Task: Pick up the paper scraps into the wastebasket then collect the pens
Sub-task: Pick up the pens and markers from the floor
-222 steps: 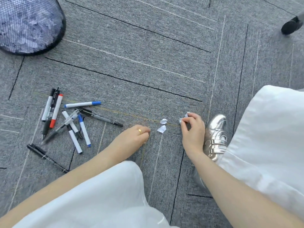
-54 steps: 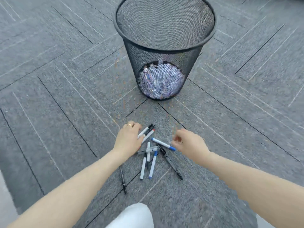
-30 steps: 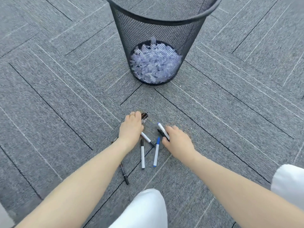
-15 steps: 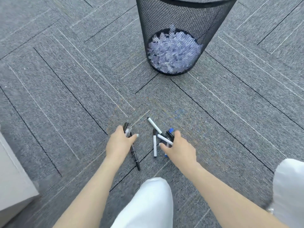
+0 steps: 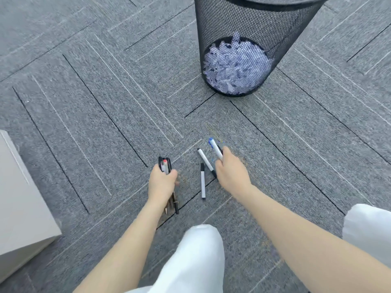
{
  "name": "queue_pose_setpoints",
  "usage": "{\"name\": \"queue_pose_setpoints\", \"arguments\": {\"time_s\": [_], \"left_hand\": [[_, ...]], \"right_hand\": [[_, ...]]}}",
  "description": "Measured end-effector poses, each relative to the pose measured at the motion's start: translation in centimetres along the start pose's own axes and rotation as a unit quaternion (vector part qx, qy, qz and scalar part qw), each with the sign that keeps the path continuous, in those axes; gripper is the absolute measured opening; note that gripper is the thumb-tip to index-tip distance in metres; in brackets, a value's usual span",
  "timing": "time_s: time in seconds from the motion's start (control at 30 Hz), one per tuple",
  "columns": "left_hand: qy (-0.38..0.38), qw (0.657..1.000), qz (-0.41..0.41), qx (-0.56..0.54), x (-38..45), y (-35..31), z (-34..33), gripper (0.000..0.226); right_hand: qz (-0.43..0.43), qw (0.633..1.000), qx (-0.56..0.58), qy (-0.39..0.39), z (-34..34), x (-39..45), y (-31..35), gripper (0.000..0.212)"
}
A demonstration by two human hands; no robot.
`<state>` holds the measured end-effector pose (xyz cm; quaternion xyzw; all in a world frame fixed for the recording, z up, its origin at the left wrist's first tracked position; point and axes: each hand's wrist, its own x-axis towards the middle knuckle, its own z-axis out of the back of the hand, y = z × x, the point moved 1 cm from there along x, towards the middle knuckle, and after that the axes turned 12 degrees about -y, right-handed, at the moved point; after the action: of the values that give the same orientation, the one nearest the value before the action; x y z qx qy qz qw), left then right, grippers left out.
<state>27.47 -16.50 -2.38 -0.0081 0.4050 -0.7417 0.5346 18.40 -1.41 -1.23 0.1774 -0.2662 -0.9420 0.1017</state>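
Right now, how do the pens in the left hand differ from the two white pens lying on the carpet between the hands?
The bundle of pens is gripped in the left hand, lifted and packed together; the two white pens lie loose on the carpet, untouched. The bundle is mostly dark with one red tip; the loose pair is white with black caps. Both groups point roughly toward the wastebasket.
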Motion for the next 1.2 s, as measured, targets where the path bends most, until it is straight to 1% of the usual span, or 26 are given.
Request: {"name": "queue_pose_setpoints", "arguments": {"time_s": [0.1, 0.17, 0.23, 0.33, 0.47, 0.57, 0.63, 0.67, 0.7, 0.73, 0.77, 0.8, 0.87, 0.93, 0.97, 1.0, 1.07, 1.13, 1.2], "left_hand": [[-0.007, 0.992, 0.078, -0.102, 0.1, -0.3, 0.1, 0.010], [-0.017, 0.986, 0.100, -0.134, 0.3, -0.3, 0.4, 0.017], [-0.024, 0.984, 0.107, -0.142, 0.4, -0.3, 0.8, 0.019], [-0.037, 0.983, 0.117, -0.135, 0.3, -0.3, 1.4, 0.018], [-0.033, 0.982, 0.130, -0.132, 0.0, -0.9, 1.7, 0.018], [-0.026, 0.983, 0.127, -0.128, -0.3, -1.8, 1.8, 0.015], [-0.024, 0.987, 0.116, -0.113, -0.5, -3.0, 2.2, 0.013], [-0.025, 0.987, 0.111, -0.111, -0.6, -3.7, 2.5, 0.014], [-0.027, 0.987, 0.109, -0.113, -0.6, -4.4, 2.9, 0.016], [-0.028, 0.987, 0.109, -0.117, -0.6, -5.1, 3.4, 0.016], [-0.029, 0.986, 0.111, -0.123, -0.6, -5.8, 4.1, 0.014], [-0.031, 0.983, 0.118, -0.135, -0.6, -6.7, 5.1, 0.013], [-0.042, 0.975, 0.133, -0.172, -1.1, -8.8, 7.7, 0.013], [-0.057, 0.963, 0.152, -0.215, -2.3, -11.4, 10.9, 0.016], [-0.067, 0.957, 0.159, -0.234, -3.0, -13.0, 12.7, 0.016], [-0.077, 0.950, 0.166, -0.252, -3.8, -14.6, 14.5, 0.015], [-0.089, 0.931, 0.182, -0.303, -5.8, -17.9, 18.3, 0.012], [-0.091, 0.903, 0.195, -0.371, -8.3, -21.4, 22.5, 0.012], [-0.094, 0.879, 0.201, -0.421, -11.3, -24.9, 27.2, 0.013]], "right_hand": [[0.018, 0.999, -0.029, 0.017, -0.7, -0.1, 1.5, 0.030], [0.048, 0.993, -0.101, 0.044, -1.5, -0.8, 1.7, 0.046], [0.078, 0.979, -0.176, 0.063, -2.0, -1.3, 1.3, 0.053], [0.100, 0.972, -0.206, 0.063, -2.0, -1.1, 1.3, 0.047], [0.156, 0.952, -0.241, 0.104, -2.1, -1.0, 2.2, 0.031], [0.172, 0.946, -0.249, 0.114, -2.0, -0.7, 2.4, 0.029], [0.168, 0.945, -0.250, 0.126, -2.0, -0.2, 2.3, 0.028], [0.146, 0.952, -0.233, 0.135, -1.8, 0.1, 2.2, 0.027], [0.104, 0.966, -0.185, 0.147, -1.6, 0.4, 2.3, 0.025], [0.048, 0.980, -0.109, 0.160, -1.1, 0.6, 2.4, 0.023], [-0.011, 0.985, -0.012, 0.169, -0.4, 0.9, 2.8, 0.021], [-0.058, 0.979, 0.084, 0.177, 0.9, 1.1, 3.5, 0.020], [-0.114, 0.948, 0.230, 0.187, 4.3, 1.5, 5.8, 0.023], [-0.159, 0.898, 0.367, 0.182, 8.8, 1.3, 9.1, 0.024], [-0.168, 0.875, 0.417, 0.180, 11.2, 1.2, 10.9, 0.023], [-0.165, 0.858, 0.450, 0.184, 13.6, 0.9, 12.7, 0.021], [-0.146, 0.839, 0.481, 0.210, 18.6, -0.2, 16.8, 0.018], [-0.135, 0.821, 0.500, 0.242, 23.5, -2.0, 21.2, 0.021], [-0.145, 0.798, 0.520, 0.268, 28.1, -4.4, 26.0, 0.021]]}}
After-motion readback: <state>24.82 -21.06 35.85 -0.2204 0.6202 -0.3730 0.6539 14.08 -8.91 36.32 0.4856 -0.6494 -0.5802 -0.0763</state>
